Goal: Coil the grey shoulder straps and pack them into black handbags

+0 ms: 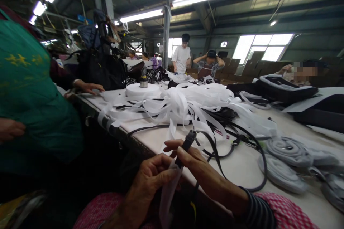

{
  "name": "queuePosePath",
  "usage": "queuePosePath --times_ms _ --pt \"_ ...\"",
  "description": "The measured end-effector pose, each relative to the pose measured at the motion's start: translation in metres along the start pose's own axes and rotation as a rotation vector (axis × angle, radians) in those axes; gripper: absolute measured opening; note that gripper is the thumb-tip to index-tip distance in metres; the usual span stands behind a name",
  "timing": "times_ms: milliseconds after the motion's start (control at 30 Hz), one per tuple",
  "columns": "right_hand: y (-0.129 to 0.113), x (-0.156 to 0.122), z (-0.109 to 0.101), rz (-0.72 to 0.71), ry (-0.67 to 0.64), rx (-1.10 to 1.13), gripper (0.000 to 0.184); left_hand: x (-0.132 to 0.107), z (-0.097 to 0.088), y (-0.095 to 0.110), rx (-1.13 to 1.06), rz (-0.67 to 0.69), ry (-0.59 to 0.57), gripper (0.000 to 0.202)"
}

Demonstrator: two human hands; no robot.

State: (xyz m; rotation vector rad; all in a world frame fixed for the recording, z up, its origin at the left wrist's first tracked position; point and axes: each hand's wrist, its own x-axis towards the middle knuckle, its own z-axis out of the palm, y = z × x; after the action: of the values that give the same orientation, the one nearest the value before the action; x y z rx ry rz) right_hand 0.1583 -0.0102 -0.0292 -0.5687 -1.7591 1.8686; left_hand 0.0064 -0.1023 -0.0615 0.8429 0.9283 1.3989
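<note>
My left hand (153, 174) pinches a thin white strip (168, 195), whose free end hangs down over the table's front edge. The strip's upper end lies against the lower part of a black strap (185, 146). That strap is gripped between the thumb and fingers of my right hand (197, 161). A dark buckle-like fitting (190, 135) sits at its upper end, and a black cord (215, 150) loops from it across the table. Whether the strip goes all the way round the strap is hidden by my fingers.
Many loose white strips (178, 103) are heaped on the table (158, 139), with a white roll (142, 90) behind. Plastic-wrapped coils (288, 150) lie at right. A person in a green apron (34, 89) stands close at left; black bags (99, 68) are piled beyond.
</note>
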Motion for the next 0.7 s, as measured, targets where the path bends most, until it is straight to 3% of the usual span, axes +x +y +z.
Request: queuePosePath --times_ms 133,233,333,533,700 --pt "-0.007 0.006 -0.02 0.064 0.083 0.37 0.052 0.0 -0.012 0.003 0.074 0.024 0.082 0.029" --pt "-0.015 0.016 -0.025 0.089 0.139 0.481 0.044 0.001 -0.016 0.001 0.099 0.016 0.072 0.03" --pt "-0.025 0.022 -0.018 0.03 0.158 0.422 0.038 0.0 -0.015 0.004 0.105 0.036 0.052 0.03" --pt "-0.041 0.014 -0.009 -0.24 0.282 0.169 0.038 -0.005 -0.013 0.024 0.162 0.104 0.095 0.04" --pt "-0.045 0.005 -0.006 -0.256 0.296 -0.032 0.05 0.0 -0.006 0.035 0.145 0.126 0.136 0.037"
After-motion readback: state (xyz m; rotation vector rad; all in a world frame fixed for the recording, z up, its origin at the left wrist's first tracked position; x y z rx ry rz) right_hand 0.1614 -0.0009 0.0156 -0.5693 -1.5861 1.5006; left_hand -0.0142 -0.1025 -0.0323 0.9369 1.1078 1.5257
